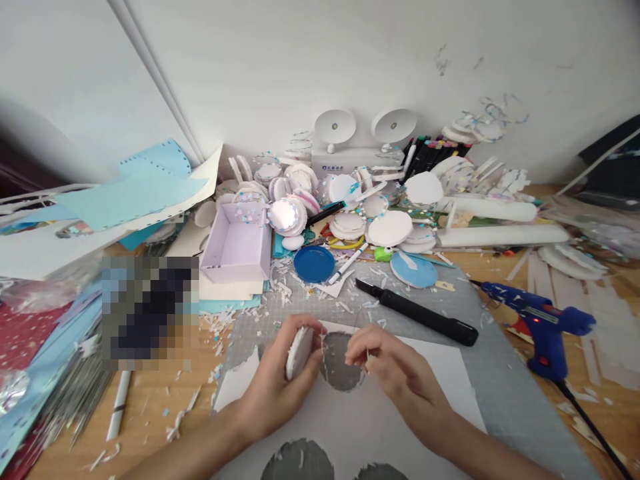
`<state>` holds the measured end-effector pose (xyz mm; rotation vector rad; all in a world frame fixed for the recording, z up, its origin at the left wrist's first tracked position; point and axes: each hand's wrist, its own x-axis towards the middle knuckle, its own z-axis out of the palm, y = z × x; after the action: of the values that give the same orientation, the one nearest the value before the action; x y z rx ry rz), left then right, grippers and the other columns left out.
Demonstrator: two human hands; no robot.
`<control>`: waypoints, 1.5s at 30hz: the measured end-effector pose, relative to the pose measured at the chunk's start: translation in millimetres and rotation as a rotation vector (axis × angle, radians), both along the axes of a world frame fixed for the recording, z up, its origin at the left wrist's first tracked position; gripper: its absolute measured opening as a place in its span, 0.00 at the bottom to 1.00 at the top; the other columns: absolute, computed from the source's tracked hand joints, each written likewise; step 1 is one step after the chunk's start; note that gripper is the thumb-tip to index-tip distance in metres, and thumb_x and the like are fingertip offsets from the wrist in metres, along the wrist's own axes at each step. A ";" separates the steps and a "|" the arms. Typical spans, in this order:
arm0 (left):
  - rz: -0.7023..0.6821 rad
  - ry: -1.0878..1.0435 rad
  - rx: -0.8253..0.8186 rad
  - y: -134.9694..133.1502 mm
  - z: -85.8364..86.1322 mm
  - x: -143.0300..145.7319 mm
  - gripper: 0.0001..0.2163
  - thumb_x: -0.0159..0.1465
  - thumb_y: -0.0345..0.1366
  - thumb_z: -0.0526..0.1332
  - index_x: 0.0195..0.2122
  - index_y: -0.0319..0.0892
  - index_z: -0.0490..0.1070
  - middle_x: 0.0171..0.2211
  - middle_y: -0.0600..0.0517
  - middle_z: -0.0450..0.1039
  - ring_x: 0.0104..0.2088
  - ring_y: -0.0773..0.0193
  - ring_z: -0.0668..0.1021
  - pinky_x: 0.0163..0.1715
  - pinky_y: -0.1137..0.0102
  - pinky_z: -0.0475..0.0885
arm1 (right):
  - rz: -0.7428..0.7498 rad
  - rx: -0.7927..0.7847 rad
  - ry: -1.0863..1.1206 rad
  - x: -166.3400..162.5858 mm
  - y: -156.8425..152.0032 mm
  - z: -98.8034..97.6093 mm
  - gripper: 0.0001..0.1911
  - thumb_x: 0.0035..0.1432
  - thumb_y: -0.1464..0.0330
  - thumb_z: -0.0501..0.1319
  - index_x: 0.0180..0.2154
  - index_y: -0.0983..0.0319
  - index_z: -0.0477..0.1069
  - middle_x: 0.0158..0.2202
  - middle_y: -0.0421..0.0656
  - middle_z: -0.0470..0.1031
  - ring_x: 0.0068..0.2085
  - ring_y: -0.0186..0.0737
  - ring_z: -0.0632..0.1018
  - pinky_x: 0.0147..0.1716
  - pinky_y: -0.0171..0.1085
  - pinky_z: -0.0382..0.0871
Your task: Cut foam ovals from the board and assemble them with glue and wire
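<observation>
My left hand point(275, 393) is closed around a thick white disc point(299, 353), held on edge between the thumb and fingers. To its right, my right hand point(400, 377) has thumb and fingers pinched on a thin white shred point(367, 357). Another fine strand hangs by the left fingertips. Both hands are above a white sheet point(370, 427) with rough round cutouts through which the grey cutting mat point(475, 400) shows. Beyond the hands lies a black-handled craft knife point(420, 313) on the mat.
A blue hot glue gun point(545, 327) with a lit red light lies at right, its cord trailing forward. A pale purple box point(235, 247), a dark blue lid point(314, 264) and a pile of white discs point(390, 229) stand behind. Blue paper point(135, 193) and thin wires point(85, 387) occupy the left.
</observation>
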<state>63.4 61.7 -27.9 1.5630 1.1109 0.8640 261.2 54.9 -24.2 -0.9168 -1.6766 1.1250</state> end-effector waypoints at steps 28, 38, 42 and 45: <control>0.063 -0.834 -0.710 7.6 5.0 0.1 0.08 0.63 0.32 0.62 0.41 0.46 0.65 0.33 0.55 0.69 0.42 0.60 0.77 0.49 0.62 0.69 | 0.061 0.259 -0.203 -6.8 -8.3 -2.5 0.14 0.68 0.73 0.42 0.33 0.60 0.62 0.35 0.45 0.70 0.39 0.39 0.71 0.40 0.40 0.67; 0.017 -0.936 -0.948 10.8 2.2 -4.8 0.07 0.65 0.32 0.59 0.43 0.40 0.67 0.33 0.50 0.71 0.36 0.62 0.79 0.42 0.65 0.74 | 0.141 0.529 -0.467 0.2 -1.8 -8.2 0.16 0.57 0.82 0.45 0.39 0.62 0.65 0.27 0.41 0.68 0.31 0.39 0.66 0.32 0.39 0.57; 0.026 -0.912 -0.950 11.8 2.3 -5.2 0.08 0.63 0.29 0.60 0.44 0.41 0.66 0.34 0.50 0.72 0.34 0.65 0.78 0.38 0.69 0.74 | 0.114 0.512 -0.497 9.6 4.2 -6.7 0.16 0.58 0.83 0.45 0.37 0.62 0.65 0.27 0.41 0.67 0.32 0.39 0.66 0.34 0.39 0.57; 0.014 -0.886 -0.912 10.2 1.9 -3.6 0.09 0.62 0.27 0.60 0.43 0.41 0.66 0.37 0.48 0.73 0.35 0.66 0.77 0.34 0.74 0.72 | 0.139 0.458 -0.411 10.5 3.3 -6.9 0.16 0.60 0.82 0.43 0.38 0.61 0.63 0.27 0.40 0.67 0.32 0.38 0.66 0.34 0.39 0.58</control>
<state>59.8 71.9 -26.0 0.3295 0.6707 0.7593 271.7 58.2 -31.1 -0.7736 -2.2415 0.6122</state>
